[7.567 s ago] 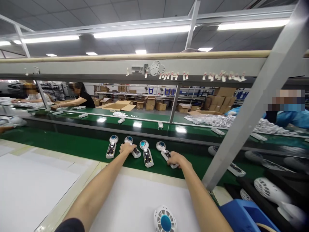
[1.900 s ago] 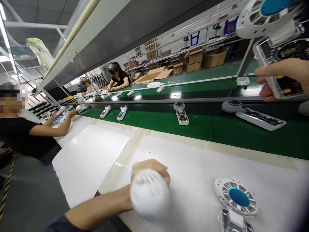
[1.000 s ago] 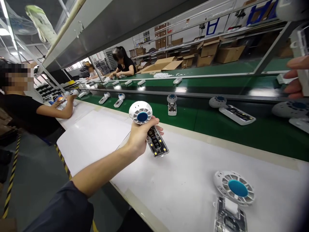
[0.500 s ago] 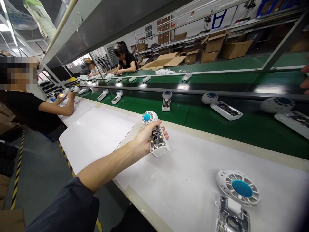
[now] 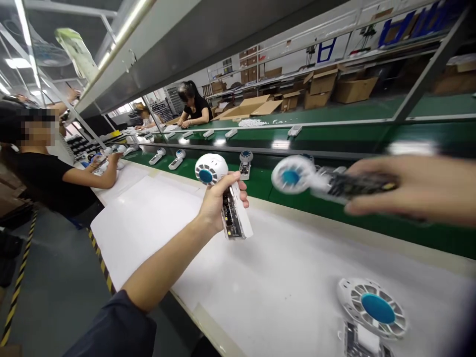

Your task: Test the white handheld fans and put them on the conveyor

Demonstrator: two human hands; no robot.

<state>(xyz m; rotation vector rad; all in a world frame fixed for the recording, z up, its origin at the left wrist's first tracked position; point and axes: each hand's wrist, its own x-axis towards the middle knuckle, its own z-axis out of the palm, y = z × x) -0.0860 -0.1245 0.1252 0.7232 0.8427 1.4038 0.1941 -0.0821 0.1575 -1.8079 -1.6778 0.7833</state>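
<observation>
My left hand (image 5: 219, 203) is closed around the handle of a white handheld fan (image 5: 211, 171) with a blue round centre. Its open side bares a circuit board, and it is held tilted above the white work surface. From the right, my right hand (image 5: 420, 191), smeared by motion, grips the handle of a second handheld fan (image 5: 293, 176) over the edge of the green conveyor belt. Dark circuitry shows along that handle. A third fan (image 5: 375, 305) lies on the white surface at lower right, its lower end cut off by the frame.
More fans lie along the green conveyor belt (image 5: 208, 161), including one fan (image 5: 245, 163) behind my left hand. A co-worker (image 5: 44, 168) sits at left; another person (image 5: 197, 109) works across the belt. A grey overhead beam (image 5: 178, 54) crosses above. Cardboard boxes (image 5: 256, 105) stand behind.
My right hand has come far into view from the right edge with a fan in it. My left hand has turned its fan, so its white side shows more.
</observation>
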